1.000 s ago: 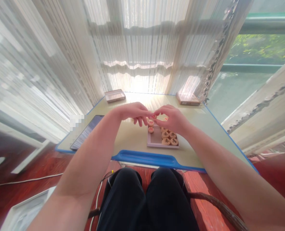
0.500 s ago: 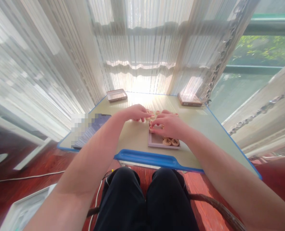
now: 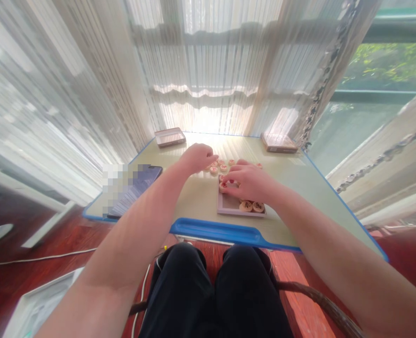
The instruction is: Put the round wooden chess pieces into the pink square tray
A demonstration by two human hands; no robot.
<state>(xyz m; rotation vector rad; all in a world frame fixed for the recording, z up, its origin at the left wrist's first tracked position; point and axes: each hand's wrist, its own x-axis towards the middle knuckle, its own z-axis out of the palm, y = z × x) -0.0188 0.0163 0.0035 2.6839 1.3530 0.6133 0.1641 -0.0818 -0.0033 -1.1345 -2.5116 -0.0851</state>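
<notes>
My right hand (image 3: 246, 180) is over a shallow tray (image 3: 225, 205), its thumb and fingers closed on a round Chinese chess piece (image 3: 223, 187) with red markings at the tray's left side. Two pieces with black characters (image 3: 252, 206) lie in the tray's near right corner; part of the tray is hidden under my palm. Farther back and to the left, my left hand (image 3: 197, 157) has its fingers curled in at the edge of a loose group of red-marked pieces (image 3: 223, 167) on the table. What its fingertips hold, if anything, is hidden.
The pale table (image 3: 190, 202) has a blue rim with a moulded groove (image 3: 216, 230) at the front. An open box lid (image 3: 170, 137) stands back left, a flat box (image 3: 279, 142) back right. A tablet-like device (image 3: 137, 188), partly pixelated, lies left beside my forearm.
My left hand has moved back and left, uncovering more of the loose pieces. My right hand stays at the tray with its piece. The view has shifted slightly.
</notes>
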